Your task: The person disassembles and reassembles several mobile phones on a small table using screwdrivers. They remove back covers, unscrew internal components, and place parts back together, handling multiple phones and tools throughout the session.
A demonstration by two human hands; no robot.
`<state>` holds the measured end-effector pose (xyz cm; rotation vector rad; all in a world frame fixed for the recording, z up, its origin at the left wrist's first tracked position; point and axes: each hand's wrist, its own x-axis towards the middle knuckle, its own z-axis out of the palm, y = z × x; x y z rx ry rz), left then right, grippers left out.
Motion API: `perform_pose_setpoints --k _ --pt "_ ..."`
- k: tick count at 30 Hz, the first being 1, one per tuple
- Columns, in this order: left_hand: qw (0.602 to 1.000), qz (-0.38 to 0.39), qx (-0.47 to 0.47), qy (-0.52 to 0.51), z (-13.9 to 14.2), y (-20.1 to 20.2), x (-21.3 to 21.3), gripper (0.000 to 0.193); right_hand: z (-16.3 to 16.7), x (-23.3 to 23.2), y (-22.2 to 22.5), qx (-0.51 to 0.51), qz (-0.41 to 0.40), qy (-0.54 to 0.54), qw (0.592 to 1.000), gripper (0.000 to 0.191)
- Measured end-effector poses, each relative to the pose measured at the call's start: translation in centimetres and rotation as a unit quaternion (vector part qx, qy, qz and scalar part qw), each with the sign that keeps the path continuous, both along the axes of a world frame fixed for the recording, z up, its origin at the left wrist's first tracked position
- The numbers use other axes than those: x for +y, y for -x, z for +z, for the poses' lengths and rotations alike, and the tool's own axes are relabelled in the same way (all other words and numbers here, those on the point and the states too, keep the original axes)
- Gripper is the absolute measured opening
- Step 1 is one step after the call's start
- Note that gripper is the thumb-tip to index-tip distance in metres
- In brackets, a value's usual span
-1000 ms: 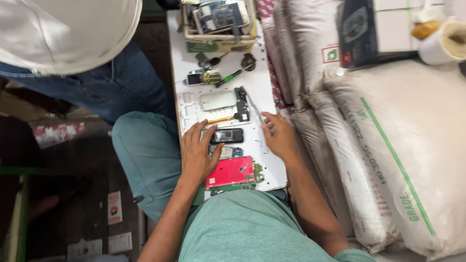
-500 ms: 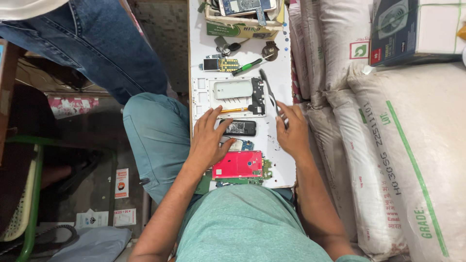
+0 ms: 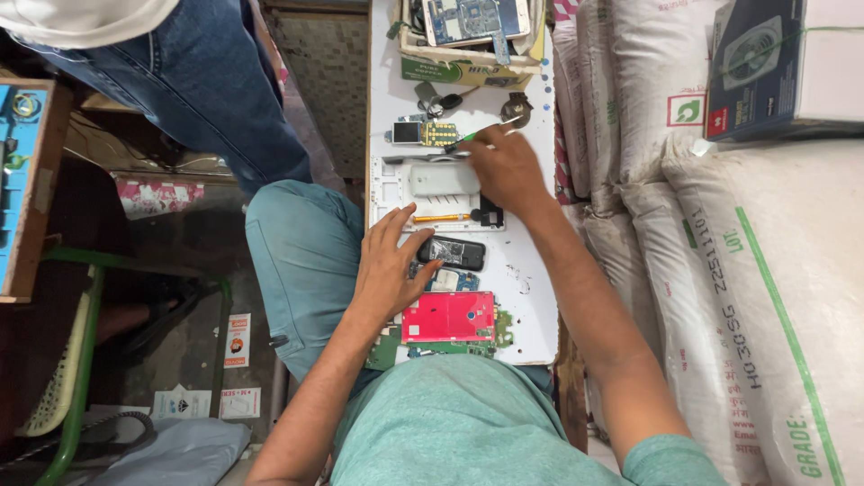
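My right hand (image 3: pixel 506 166) reaches forward over the narrow white board (image 3: pixel 533 279), its fingers curled on the handle of a green screwdriver (image 3: pixel 472 137) that lies on the board. My left hand (image 3: pixel 391 265) rests flat at the board's left edge with fingers spread. Its fingertips are beside a small black phone (image 3: pixel 456 253). Between my hands lie a white phone shell (image 3: pixel 444 180) and a thin orange tool (image 3: pixel 441 218). Nearer me sits a red phone panel (image 3: pixel 447 317) on green circuit boards (image 3: pixel 500 329).
A cardboard box (image 3: pixel 468 65) of phone parts stands at the board's far end, with a small circuit board (image 3: pixel 423 133) in front of it. White sacks (image 3: pixel 765 297) and a blue carton (image 3: pixel 783 63) fill the right. Another person in jeans (image 3: pixel 198 90) stands at the left.
My right hand has moved from beside the black phone forward to the green screwdriver. My left hand stays at the board's edge. The view has shifted.
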<state>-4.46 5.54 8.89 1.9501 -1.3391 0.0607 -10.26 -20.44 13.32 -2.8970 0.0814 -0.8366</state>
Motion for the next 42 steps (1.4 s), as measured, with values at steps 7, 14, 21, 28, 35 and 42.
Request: perform_pose_setpoints --k 7,14,21,28,35,42 --pt "1.0 -0.004 -0.017 -0.011 0.5 -2.2 -1.5 0.054 1.6 -2.8 -0.3 0.028 -0.012 0.097 0.995 0.03" --pt "0.999 -0.035 0.007 -0.005 0.0 -0.6 -0.6 0.045 0.9 -3.5 0.4 0.021 -0.02 0.075 0.997 0.015" --pt "0.999 -0.04 0.006 -0.033 -0.5 0.5 0.2 0.05 -2.9 -3.7 2.9 -0.227 0.036 -0.552 0.802 0.018" --pt "0.995 -0.056 -0.039 -0.073 0.2 0.0 -1.2 0.057 -6.4 -0.3 8.0 -0.234 -0.015 -0.742 0.628 0.02" --pt "0.994 -0.085 -0.008 -0.075 0.7 -0.4 -1.7 0.057 -7.7 7.1 13.3 -0.037 -0.121 -0.604 0.787 0.011" --pt "0.991 -0.103 0.042 -0.077 1.4 -0.2 -2.6 0.042 -5.7 9.5 10.8 -0.019 -0.157 -0.345 0.925 0.031"
